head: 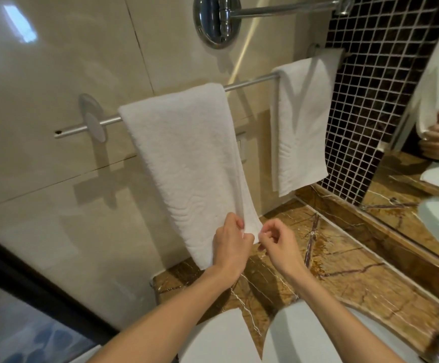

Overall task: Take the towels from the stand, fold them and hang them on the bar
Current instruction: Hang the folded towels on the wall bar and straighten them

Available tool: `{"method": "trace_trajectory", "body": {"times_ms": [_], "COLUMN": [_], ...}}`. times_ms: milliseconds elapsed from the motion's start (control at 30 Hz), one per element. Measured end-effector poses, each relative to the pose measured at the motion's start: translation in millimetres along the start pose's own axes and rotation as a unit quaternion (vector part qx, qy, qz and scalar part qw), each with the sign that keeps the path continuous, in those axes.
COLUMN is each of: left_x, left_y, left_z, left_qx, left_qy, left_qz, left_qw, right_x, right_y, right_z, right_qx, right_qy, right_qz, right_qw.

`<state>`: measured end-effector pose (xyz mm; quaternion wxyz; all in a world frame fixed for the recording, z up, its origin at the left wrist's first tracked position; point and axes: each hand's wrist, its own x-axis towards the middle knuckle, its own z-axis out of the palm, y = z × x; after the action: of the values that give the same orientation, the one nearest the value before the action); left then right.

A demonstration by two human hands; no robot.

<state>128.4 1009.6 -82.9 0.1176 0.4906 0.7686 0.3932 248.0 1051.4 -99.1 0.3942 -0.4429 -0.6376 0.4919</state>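
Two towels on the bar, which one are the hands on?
The left towel, by the wall bracket: left hand and right hand pinch its lower corner. The right towel, next to the dark mosaic tiles, hangs untouched on the bar.

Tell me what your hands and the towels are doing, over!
Left hand and right hand both pinching bottom corner of the near towel. It hangs over the bar; second towel hangs farther along. Nothing blocking. Over.

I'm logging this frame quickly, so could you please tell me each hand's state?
Left hand: gripping the lower edge of the white terry towel.
Right hand: pinching that towel's bottom corner.
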Motion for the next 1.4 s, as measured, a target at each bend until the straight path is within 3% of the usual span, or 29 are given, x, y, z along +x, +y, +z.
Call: {"method": "trace_trajectory", "body": {"times_ms": [233, 400, 567, 700, 833, 900, 1033, 1300, 1400], "left_x": [-0.9, -8.4, -20.5, -36.2, -41.3, -40.0, -37.1, -36.0, -36.6], "left_y": [5.3, -5.0, -31.2, -57.8, -76.7, -78.1, -76.1, -81.0, -83.9], "left_z": [5.6, -3.3, -13.6, -17.5, -16.9, -17.3, -22.2, -32.8, -36.0], "left_qx": [-0.150, -0.188, -0.150, -0.167, -0.192, -0.281, -0.541, -0.665, -0.687], "left_qy": [-0.086, -0.100, -0.008, 0.090, 0.132, 0.135, 0.086, 0.008, -0.015], "left_qz": [-0.022, -0.014, -0.027, -0.113, -0.215, -0.284, -0.399, -0.444, -0.454], "left_qw": [0.985, 0.977, 0.988, 0.975, 0.948, 0.907, 0.735, 0.600, 0.568], "right_x": [-9.0, -7.3, 1.3, 2.4, 1.3, 0.7, 0.6, 1.0, 1.8], "right_y": [-7.3, -10.0, -10.4, -11.4, -15.0, -16.5, -18.0, -17.2, -14.2], "right_z": [1.0, 2.7, 6.1, 4.7, 4.7, 5.3, 6.4, 9.2, 10.7], "right_qx": [0.081, 0.053, 0.030, 0.065, 0.078, 0.076, 0.073, 0.061, 0.052], "right_qy": [-0.091, -0.060, -0.016, 0.004, 0.010, 0.012, 0.018, 0.023, 0.020], "right_qz": [-0.003, -0.012, 0.044, 0.087, 0.100, 0.104, 0.107, 0.107, 0.109], "right_qw": [0.993, 0.997, 0.998, 0.994, 0.992, 0.992, 0.991, 0.992, 0.992]}}
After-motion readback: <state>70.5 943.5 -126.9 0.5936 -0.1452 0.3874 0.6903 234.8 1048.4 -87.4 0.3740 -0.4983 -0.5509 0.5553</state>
